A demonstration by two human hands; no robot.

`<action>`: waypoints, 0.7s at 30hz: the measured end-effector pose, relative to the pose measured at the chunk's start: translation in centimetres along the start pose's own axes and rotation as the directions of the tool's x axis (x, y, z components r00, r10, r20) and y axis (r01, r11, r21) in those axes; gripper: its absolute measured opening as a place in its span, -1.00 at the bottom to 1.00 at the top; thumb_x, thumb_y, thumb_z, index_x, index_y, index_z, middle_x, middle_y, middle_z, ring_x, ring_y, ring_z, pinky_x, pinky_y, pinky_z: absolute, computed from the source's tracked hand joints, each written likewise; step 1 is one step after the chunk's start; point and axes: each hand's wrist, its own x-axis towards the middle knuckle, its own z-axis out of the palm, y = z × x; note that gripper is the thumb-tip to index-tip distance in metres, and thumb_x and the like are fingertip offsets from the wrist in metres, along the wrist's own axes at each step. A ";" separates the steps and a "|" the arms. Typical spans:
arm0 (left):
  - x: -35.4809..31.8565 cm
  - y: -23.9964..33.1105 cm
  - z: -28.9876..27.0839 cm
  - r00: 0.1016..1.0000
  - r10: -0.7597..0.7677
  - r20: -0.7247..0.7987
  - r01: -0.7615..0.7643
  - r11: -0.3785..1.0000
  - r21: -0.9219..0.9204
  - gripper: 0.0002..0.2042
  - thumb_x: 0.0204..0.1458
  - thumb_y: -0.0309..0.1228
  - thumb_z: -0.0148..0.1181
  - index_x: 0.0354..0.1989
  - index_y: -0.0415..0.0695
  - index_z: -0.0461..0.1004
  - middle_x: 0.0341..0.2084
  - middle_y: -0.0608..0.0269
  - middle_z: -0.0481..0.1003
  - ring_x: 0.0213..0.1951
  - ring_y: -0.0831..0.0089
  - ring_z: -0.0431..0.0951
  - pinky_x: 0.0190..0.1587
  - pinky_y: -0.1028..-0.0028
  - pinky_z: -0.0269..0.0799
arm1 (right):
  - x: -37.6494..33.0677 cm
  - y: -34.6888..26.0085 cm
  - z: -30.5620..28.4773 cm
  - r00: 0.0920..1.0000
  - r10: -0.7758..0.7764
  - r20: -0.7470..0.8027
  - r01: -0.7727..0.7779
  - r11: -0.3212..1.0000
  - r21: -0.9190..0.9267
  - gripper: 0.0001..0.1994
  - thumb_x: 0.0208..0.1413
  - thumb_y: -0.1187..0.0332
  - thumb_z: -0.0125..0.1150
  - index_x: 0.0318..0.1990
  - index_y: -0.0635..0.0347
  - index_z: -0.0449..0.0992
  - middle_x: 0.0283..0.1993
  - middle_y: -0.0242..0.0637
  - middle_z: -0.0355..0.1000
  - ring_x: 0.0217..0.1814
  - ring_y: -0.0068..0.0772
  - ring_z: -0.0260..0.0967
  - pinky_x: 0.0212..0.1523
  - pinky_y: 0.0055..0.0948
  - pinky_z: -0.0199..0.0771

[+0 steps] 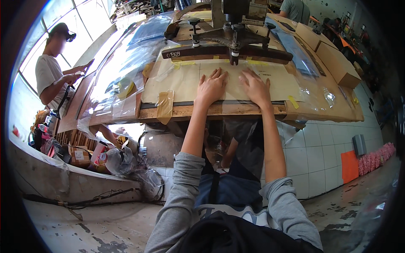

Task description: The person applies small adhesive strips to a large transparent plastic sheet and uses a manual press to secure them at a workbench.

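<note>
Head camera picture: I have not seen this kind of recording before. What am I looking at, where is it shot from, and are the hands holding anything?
The one picture comes from a fisheye camera on the person's head, looking down, so straight edges bend. The left hand and right hand lie flat, fingers spread, on a clear plastic sheet over a wooden worktable. Neither grips anything. Just beyond the fingers sits a dark wooden bar under a metal press frame. Tape strips hang at the table's edge. Another person stands at the left.

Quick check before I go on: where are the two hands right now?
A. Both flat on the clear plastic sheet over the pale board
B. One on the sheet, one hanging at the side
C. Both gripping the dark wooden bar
A: the left hand and right hand lie palm-down, fingers spread, on the clear plastic sheet, short of the dark wooden bar.
</note>
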 end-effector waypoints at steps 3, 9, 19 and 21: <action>0.3 -0.3 0.2 1.000 -0.002 0.000 0.002 1.000 -0.012 -0.62 0.12 -0.25 -0.20 0.14 0.09 0.22 0.21 0.23 0.11 0.26 0.38 0.04 0.25 0.07 -0.12 | -0.5 0.8 -0.2 0.992 -0.049 -0.115 0.068 0.984 0.164 -0.59 0.13 0.02 -0.09 -0.04 0.06 0.43 0.06 -0.29 0.35 0.05 -0.21 0.31 0.14 0.03 0.01; 0.4 -0.4 0.2 1.000 0.002 0.021 -0.002 0.999 0.032 -0.61 0.13 -0.23 -0.24 0.16 0.12 0.19 0.23 0.27 0.09 0.26 0.37 0.04 0.25 0.11 -0.10 | -1.8 0.4 -1.0 0.986 -0.152 -0.066 0.163 0.960 0.229 -0.60 0.04 0.01 0.05 -0.22 0.18 0.55 -0.05 -0.22 0.43 -0.02 -0.23 0.37 0.06 -0.16 0.14; 0.4 -0.2 0.3 1.000 0.007 -0.002 -0.007 0.999 0.041 -0.62 0.13 -0.23 -0.23 0.14 0.13 0.22 0.21 0.30 0.12 0.25 0.39 0.07 0.23 0.11 -0.07 | -1.9 0.6 -0.8 0.989 -0.143 -0.043 0.147 0.978 0.148 -0.64 -0.06 0.13 0.15 -0.15 0.14 0.52 0.02 -0.31 0.39 0.09 -0.30 0.29 0.19 -0.07 0.02; 0.4 -0.3 0.3 0.999 0.022 -0.026 -0.021 0.999 0.040 -0.62 0.11 -0.24 -0.22 0.13 0.11 0.23 0.20 0.30 0.13 0.24 0.38 0.09 0.22 0.10 -0.06 | -1.9 0.5 -0.9 0.989 -0.142 -0.044 0.147 0.978 0.150 -0.64 -0.06 0.13 0.15 -0.15 0.14 0.52 0.02 -0.31 0.39 0.09 -0.30 0.29 0.19 -0.07 0.02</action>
